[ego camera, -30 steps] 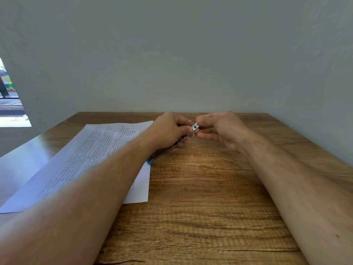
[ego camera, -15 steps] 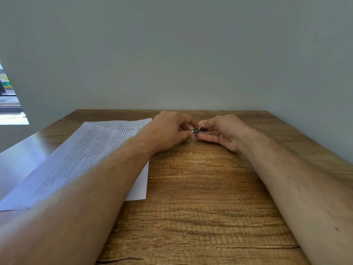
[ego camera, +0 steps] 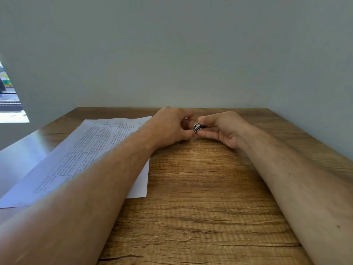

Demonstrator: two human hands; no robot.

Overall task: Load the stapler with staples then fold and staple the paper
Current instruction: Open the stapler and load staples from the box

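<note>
Your left hand (ego camera: 172,127) and right hand (ego camera: 225,129) meet at the far middle of the counter (ego camera: 200,188), fingers of both clamped on the small metal stapler (ego camera: 197,127). It looks light, stiff and slick, so pinch it by its flat sides. The printed paper (ego camera: 91,150) lies flat to the left, thin and easily creased. The counter is grained wood in a corner between plain grey walls (ego camera: 172,54).

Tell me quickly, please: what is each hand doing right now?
Left hand: fingers curled round something mostly hidden, likely the stapler body; cannot be told for sure.
Right hand: fingers pinch the small metal stapler end.
</note>
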